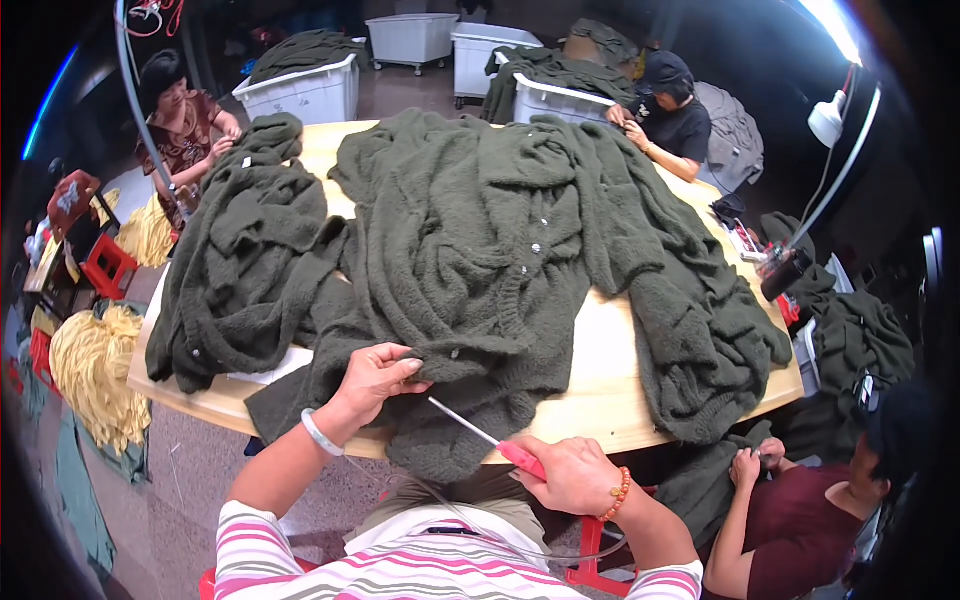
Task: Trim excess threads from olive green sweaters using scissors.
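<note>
My left hand (372, 384) is closed at the table's near edge, pinching the edge of a dark green knit cardigan (455, 240) close to a small button. Buttons run down the front of this cardigan, which lies heaped across the middle of the table. In my right hand (575, 478) is a tool with a pink-red handle and a long thin metal shaft (465, 420); its exact kind is unclear. The shaft slants up and left, its tip just short of the fabric and of my left fingers. A thin cord (440, 500) loops across my lap.
More dark green knitwear (240, 250) covers the left of the wooden table (610, 350), with another pile (690, 340) at right. Co-workers sit at far left, far right and near right (800, 510). White bins (305, 95) stand behind; yellow fabric (95, 370) hangs at left.
</note>
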Demonstrator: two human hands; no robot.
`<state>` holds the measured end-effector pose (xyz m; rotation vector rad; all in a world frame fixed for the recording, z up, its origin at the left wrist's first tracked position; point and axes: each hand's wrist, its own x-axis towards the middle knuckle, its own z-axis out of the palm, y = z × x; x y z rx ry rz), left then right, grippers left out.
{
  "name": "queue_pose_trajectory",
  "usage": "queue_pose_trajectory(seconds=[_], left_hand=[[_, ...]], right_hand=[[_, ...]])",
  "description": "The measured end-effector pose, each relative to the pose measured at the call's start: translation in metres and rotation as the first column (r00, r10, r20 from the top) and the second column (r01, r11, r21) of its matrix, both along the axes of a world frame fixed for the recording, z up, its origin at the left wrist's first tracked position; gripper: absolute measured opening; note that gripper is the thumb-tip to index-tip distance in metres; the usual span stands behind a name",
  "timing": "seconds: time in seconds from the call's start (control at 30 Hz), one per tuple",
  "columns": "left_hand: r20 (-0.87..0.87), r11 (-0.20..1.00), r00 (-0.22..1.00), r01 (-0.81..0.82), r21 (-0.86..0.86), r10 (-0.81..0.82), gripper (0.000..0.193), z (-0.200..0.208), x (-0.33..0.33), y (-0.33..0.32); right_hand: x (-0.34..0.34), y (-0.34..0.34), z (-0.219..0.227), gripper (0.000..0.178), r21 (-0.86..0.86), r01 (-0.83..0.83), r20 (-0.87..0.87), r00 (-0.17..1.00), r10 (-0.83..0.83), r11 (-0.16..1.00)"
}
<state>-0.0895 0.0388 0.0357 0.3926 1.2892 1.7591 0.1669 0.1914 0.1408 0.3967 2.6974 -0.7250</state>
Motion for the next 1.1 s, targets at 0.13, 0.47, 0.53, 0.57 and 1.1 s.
queue_pose_trajectory(seconds=[0.13,0.47,0.53,0.57,1.1], left_hand=[[-0.004,0.999,0.999,0.036,0.026,-0.036,0.016,-0.002,0.002,0.000],[-0.664,0.920,0.686,0.021,-0.390,-0.297,0.042,0.031,0.019,0.004],[-0.975,0.945,0.020,-0.243,-0.220,-0.222,0.048,0.020,0.026,0.008],[-0.975,0.945,0.022,-0.242,-0.219,-0.220,0.048,0.023,0.029,0.014],[-0.551,0.965,0.792,0.227,-0.133,-0.262,0.019,0.009,0.012,0.051]], right_hand=[[-0.001,0.003,-0.008,0.038,0.023,0.036,-0.034,0.999,-0.035,0.999],[0.007,0.010,-0.018,0.034,-0.027,0.077,-0.207,0.975,-0.081,0.997],[0.011,0.010,-0.016,0.033,-0.024,0.096,-0.237,0.967,-0.099,0.995],[0.013,0.011,-0.015,0.032,-0.021,0.120,-0.267,0.956,-0.121,0.993],[0.032,0.022,-0.019,0.034,0.010,0.214,-0.221,0.953,-0.207,0.977]])
